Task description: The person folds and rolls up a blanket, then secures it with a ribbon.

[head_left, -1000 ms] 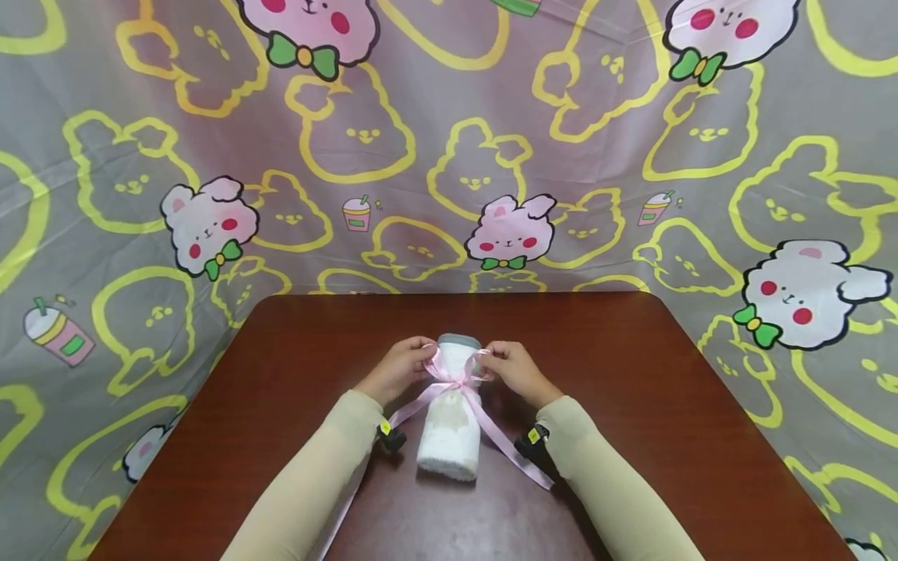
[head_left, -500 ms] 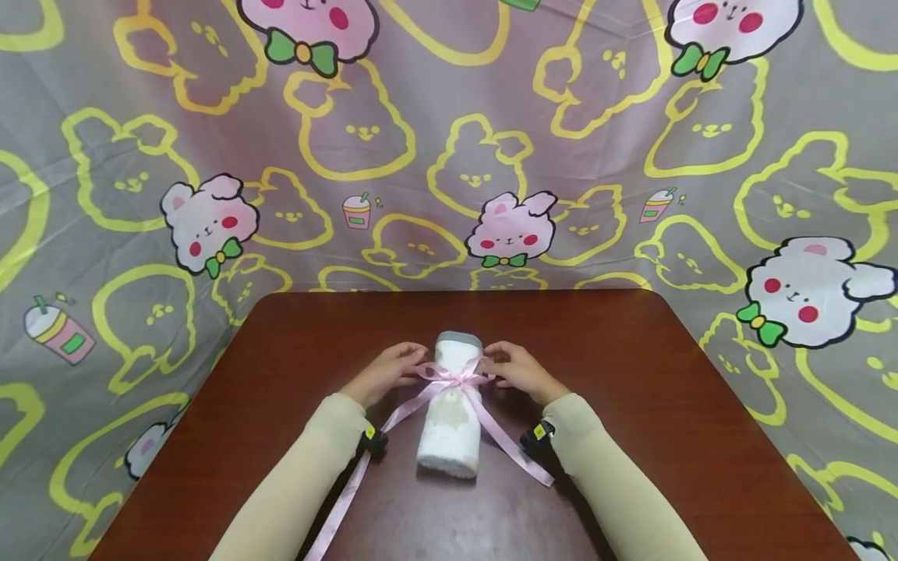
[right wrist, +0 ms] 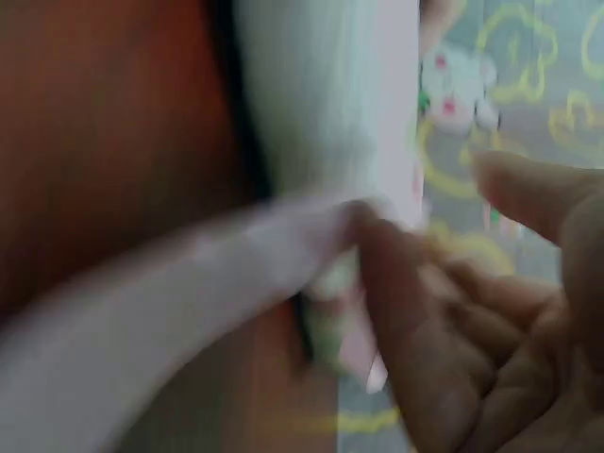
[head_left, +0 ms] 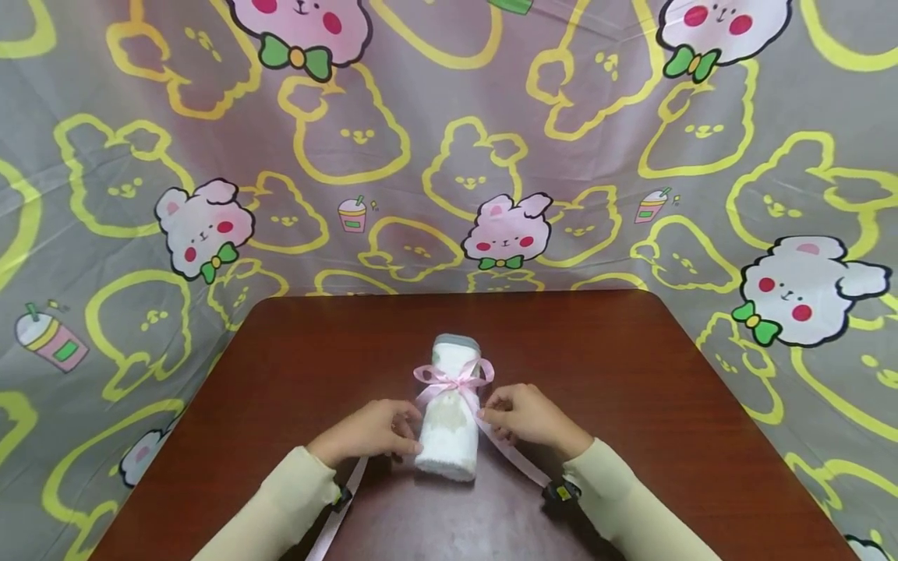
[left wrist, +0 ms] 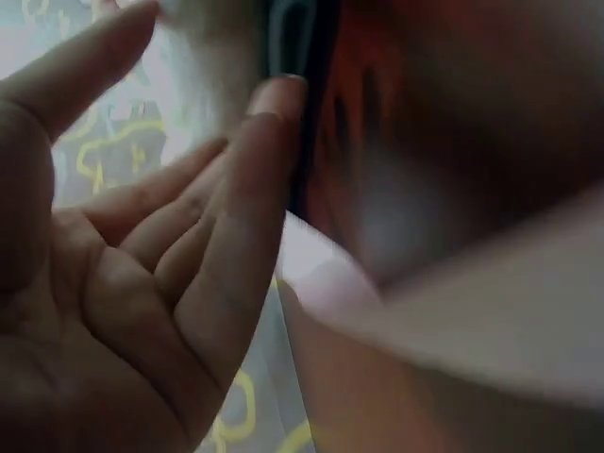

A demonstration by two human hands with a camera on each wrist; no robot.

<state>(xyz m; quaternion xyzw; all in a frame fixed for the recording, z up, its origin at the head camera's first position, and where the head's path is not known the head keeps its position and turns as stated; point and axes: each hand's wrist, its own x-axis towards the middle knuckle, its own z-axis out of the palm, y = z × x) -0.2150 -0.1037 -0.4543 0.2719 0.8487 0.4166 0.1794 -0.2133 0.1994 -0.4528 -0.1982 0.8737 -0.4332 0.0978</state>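
Note:
A white rolled towel [head_left: 447, 450] with a grey end lies lengthwise on the brown table. Around its middle a pink ribbon is tied in a bow [head_left: 459, 384], with a loop on each side. My left hand [head_left: 372, 428] is at the towel's lower left, thumb and fingers apart, close to one ribbon tail [head_left: 330, 526]. My right hand [head_left: 529, 417] is on the right side, fingers loosely bent. In the right wrist view, the other ribbon tail [right wrist: 217, 274] meets the index fingertip while the thumb stands off it. The left wrist view shows nothing between thumb and fingers.
The brown table [head_left: 337, 335] extends around the towel. A grey cloth [head_left: 421, 156] printed with yellow outlines and white rabbit heads hangs behind and at both sides. A small dark camera sits on each wrist.
Both hands have let go of the bow loops and moved down toward the near end of the towel. The two loops now stand by themselves above the knot.

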